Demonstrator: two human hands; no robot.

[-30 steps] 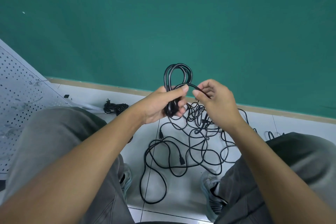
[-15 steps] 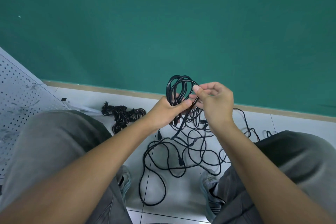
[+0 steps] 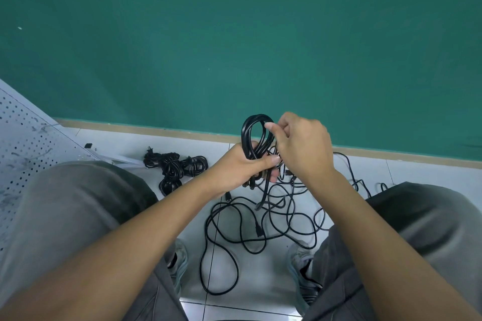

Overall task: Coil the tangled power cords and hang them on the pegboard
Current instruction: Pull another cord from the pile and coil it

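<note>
My left hand [image 3: 241, 167] grips a bundle of black cord loops, the coil [image 3: 251, 133] standing up above the fist. My right hand [image 3: 303, 146] is just right of the coil, fingers curled, pinching a strand of the same cord near the coil's top. The cord's loose end hangs below my left hand. A tangle of black power cords [image 3: 263, 219] sprawls on the white floor between my feet. A white pegboard [image 3: 23, 143] leans at the far left.
Several finished black cord bundles [image 3: 174, 167] lie on the floor by the pegboard's foot. My knees in grey trousers flank the tangle, with my shoes [image 3: 180, 258] below. A green wall [image 3: 234, 34] with a tan baseboard rises close ahead.
My right hand has risen and carried the strand up over the coil's top. My left hand has kept its grip on the bundle. The view has shifted so the finished bundles show more.
</note>
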